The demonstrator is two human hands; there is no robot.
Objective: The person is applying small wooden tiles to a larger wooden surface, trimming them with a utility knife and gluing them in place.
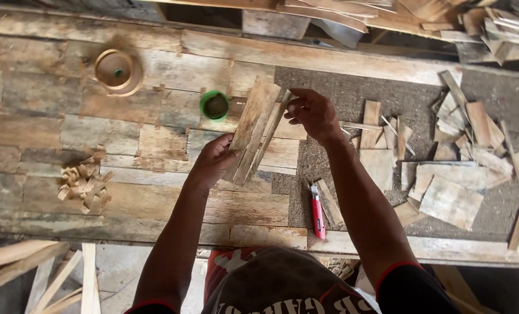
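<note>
Two thin wood slats above the tabletop, gripped low by left hand, pinched at top by right hand; likely to slip apart, grip being fingertip-light.

Weathered wood slats, tilted, mid-bench

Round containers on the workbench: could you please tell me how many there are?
2. A green cup stands beside the held wood strips; a tan wooden dish sits farther left. Others may be hidden.
</note>
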